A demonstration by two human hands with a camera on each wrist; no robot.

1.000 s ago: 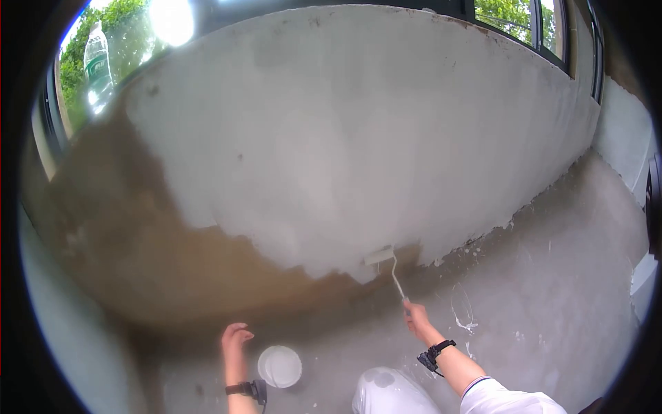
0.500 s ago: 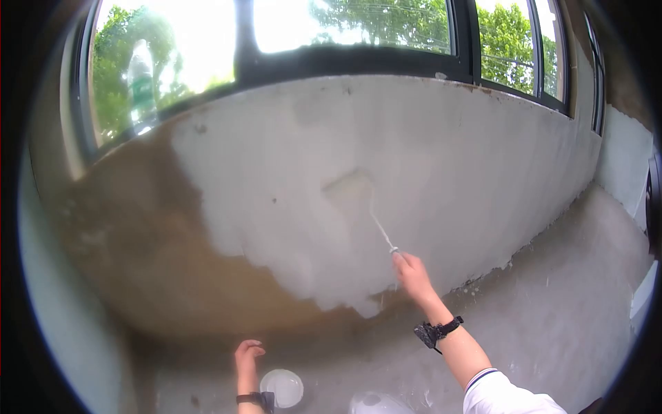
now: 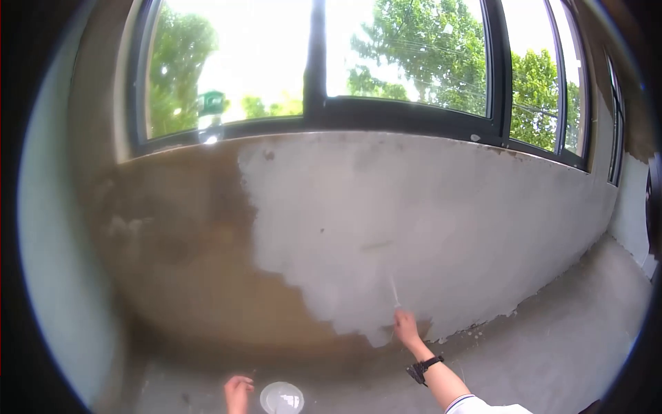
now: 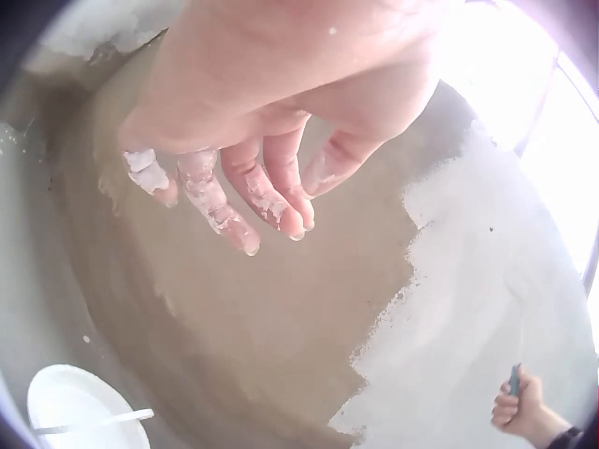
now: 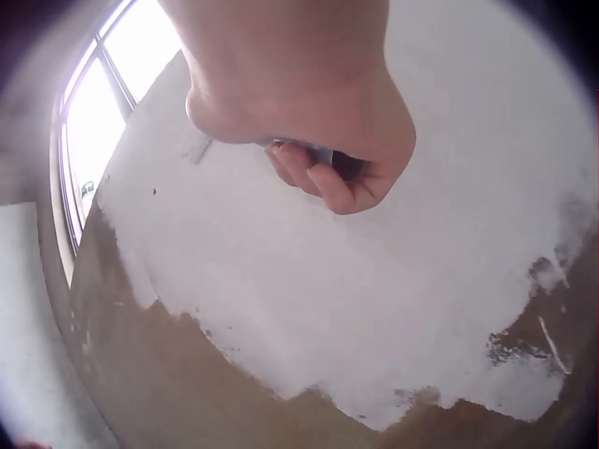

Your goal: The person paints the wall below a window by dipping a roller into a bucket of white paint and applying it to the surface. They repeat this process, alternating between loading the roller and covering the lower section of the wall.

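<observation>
My right hand [image 3: 407, 328] grips the handle of a paint roller, its fingers curled round it. In the left wrist view the handle [image 4: 514, 382] looks teal. The roller's sleeve [image 3: 378, 245], blurred, lies against the pale painted part of the wall [image 3: 469, 214]. Low on the left, my left hand [image 3: 238, 393] hangs with loosely bent fingers and holds nothing. White paint is smeared over its fingers [image 4: 201, 187]. Beside it stands a white bucket [image 3: 263, 400]; a pale stick [image 4: 117, 419] lies across its rim in the left wrist view.
Brown uncoated wall [image 3: 200, 269] spans the left and lower left, meeting the white coat at a ragged border. Dark window frames [image 3: 407, 117] run above, with a green-labelled bottle [image 3: 212, 103] on the left. The grey floor [image 3: 552, 331] has paint spots near the wall's foot.
The roller rose from the wall's lower edge to its middle, then came slightly down. The head view has tilted up, showing more window. My left hand stays by the bucket.
</observation>
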